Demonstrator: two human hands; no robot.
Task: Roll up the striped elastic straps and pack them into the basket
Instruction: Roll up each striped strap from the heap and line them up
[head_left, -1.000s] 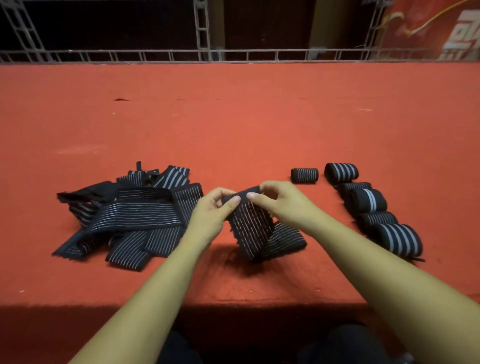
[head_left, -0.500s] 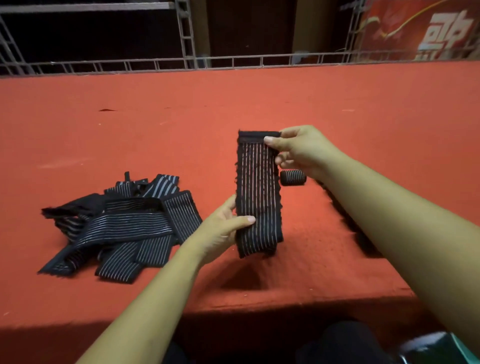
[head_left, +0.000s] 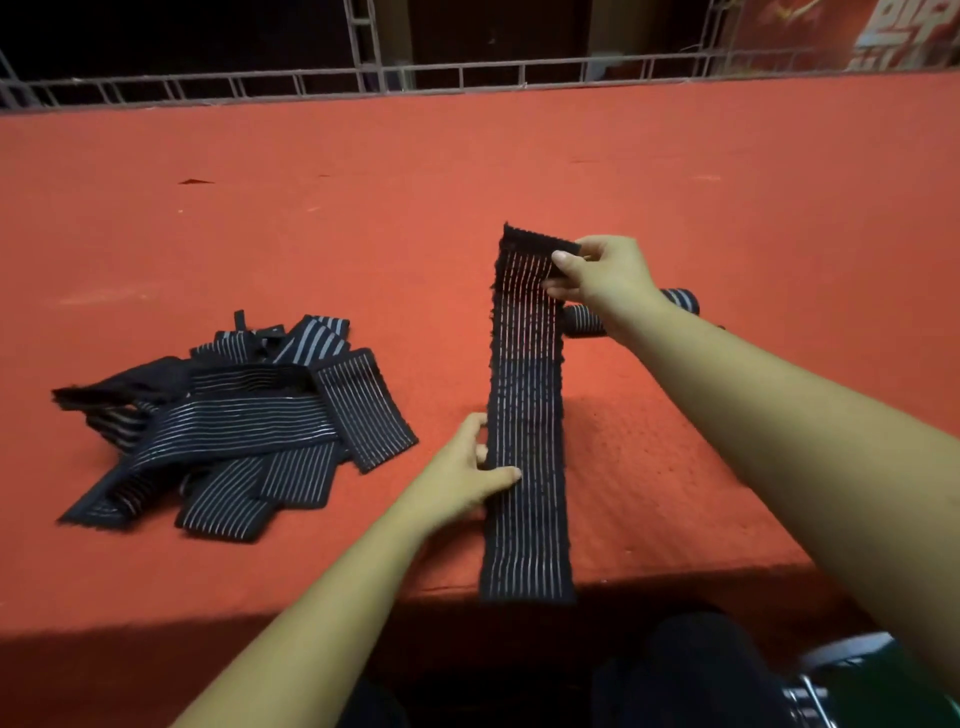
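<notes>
A black elastic strap (head_left: 527, 426) with thin pale stripes is stretched out lengthwise above the red table. My right hand (head_left: 605, 278) pinches its far end, where the edge is folded over. My left hand (head_left: 470, 475) grips its left edge near the middle, thumb on top. The strap's near end hangs over the table's front edge. A loose pile of unrolled striped straps (head_left: 234, 421) lies to the left. Two rolled straps (head_left: 584, 319) (head_left: 683, 301) show behind my right wrist; others are hidden by my right arm. No basket is clearly in view.
The red felt-covered table (head_left: 467, 171) stretches far back to a metal truss rail (head_left: 467, 78). Its front edge runs just below my left hand. A green and metal object (head_left: 862, 686) sits at the bottom right corner, below the table.
The strap went from a folded bunch held between both hands to a long flat band; my right hand carried its end away from me and my left slid down its edge.
</notes>
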